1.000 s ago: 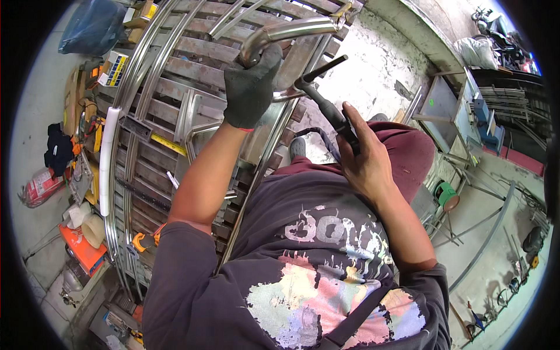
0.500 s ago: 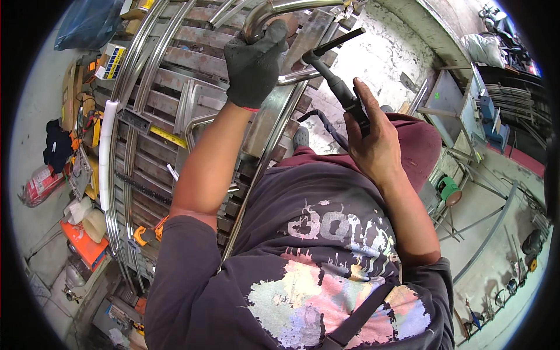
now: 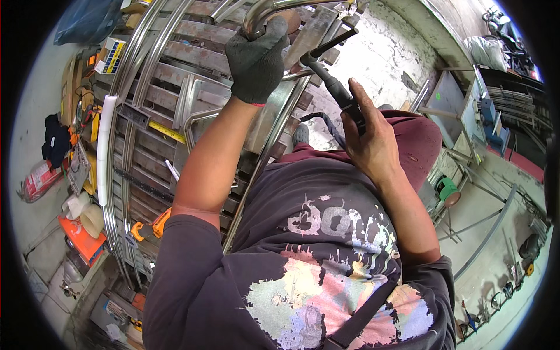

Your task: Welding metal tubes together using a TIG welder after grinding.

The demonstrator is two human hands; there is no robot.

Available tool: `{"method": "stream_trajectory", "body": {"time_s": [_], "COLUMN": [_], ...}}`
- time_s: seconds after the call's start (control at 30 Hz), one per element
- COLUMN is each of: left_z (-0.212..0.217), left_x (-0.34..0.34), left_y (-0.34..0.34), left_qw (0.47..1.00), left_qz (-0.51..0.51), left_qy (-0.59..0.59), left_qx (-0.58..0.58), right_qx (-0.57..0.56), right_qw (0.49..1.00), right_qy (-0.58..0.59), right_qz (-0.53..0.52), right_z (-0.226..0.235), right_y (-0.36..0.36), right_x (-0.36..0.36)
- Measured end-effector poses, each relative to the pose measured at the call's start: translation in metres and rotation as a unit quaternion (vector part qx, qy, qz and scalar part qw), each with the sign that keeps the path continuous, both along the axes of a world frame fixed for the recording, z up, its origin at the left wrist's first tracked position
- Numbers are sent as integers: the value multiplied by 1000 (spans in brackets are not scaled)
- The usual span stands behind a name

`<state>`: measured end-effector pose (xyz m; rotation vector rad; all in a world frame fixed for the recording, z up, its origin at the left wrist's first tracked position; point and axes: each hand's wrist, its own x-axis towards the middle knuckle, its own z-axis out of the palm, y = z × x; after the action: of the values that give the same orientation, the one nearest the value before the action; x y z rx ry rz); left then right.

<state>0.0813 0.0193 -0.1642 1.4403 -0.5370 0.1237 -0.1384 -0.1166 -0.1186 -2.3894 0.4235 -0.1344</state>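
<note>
My left hand (image 3: 256, 65), in a dark grey knit glove with a red cuff, is closed around the bent end of a shiny metal tube (image 3: 255, 22) at the top of the view. A round brownish disc (image 3: 291, 22) shows just beside the glove. My bare right hand (image 3: 375, 144) holds a black TIG welding torch (image 3: 337, 88) by its handle. The torch head, with its long back cap, points up and left, near a second curved tube (image 3: 298, 74). A dark cable sleeve (image 3: 326, 123) hangs below the torch.
Long polished tubes (image 3: 127, 67) run along the left of a slatted metal bench (image 3: 195, 55). A yellow tape measure (image 3: 166, 132) and an orange tool (image 3: 160, 223) lie there. A red fire extinguisher (image 3: 39, 179) is at far left. Metal frames and a green-topped object (image 3: 447, 189) stand right.
My right hand and the torch have shifted slightly left, and the torch's back cap has dipped a little. My left hand keeps its grip on the tube.
</note>
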Motion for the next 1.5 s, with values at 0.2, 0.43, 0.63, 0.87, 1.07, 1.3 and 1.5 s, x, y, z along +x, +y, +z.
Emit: {"method": "stream_trajectory", "body": {"time_s": [0.2,0.43,0.63,0.87,1.07,1.3,1.5], "left_z": [-16,-20,-20,-7,-9,-30,-36], "left_x": [5,10,13,8,18,36,35], "left_y": [-2,-1,0,2,4,6,-5], "left_qw": [998,999,997,999,925,876,949], "left_qz": [24,13,-4,18,85,119,112], "left_qy": [-61,-45,-70,-6,-302,-372,-270], "left_qx": [2,15,17,47,212,282,117], "right_qx": [-9,-24,-26,-45,-1,3,2], "right_qw": [1000,998,998,996,999,1000,1000], "right_qy": [2,54,55,78,55,25,17], "right_qz": [8,3,3,14,-1,-13,-1], "right_z": [3,8,9,11,6,2,0], "right_y": [4,5,5,5,3,4,4], "right_x": [3,3,4,3,2,-2,-1]}}
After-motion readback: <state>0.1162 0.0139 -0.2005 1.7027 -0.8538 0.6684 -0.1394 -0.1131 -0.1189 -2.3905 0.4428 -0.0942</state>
